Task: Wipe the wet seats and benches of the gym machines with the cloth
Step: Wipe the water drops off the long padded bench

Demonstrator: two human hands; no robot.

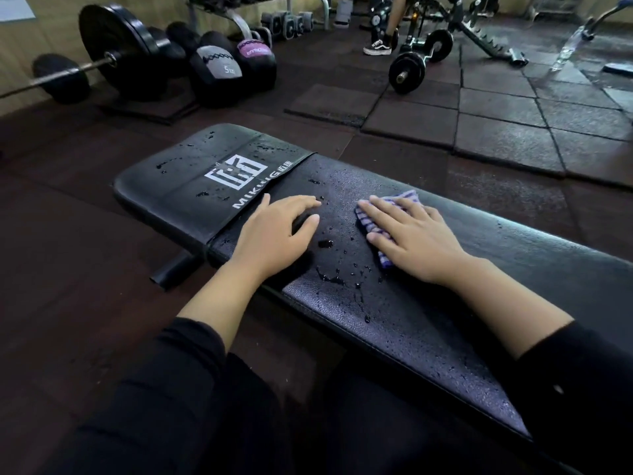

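The rubber-tiled floor (496, 108) spreads out around me, dark and shiny with wet toward the far right. Across it lies the black padded desk (428, 303) I lean over, beaded with water drops and small puddles, its left end wrapped in a cover with a white logo (236, 173). Beyond it a loaded barbell (113, 53) rests by the wall, with medicine balls (219, 70) beside it and a curl bar (421, 60) farther right. My left hand (274, 231) rests on the pad near the cover's edge, fingers loosely bent, holding nothing. My right hand (414, 238) lies flat, fingers straight and spread, pressing the purple-striped cloth (383, 231) onto the wet pad, just right of my left hand.
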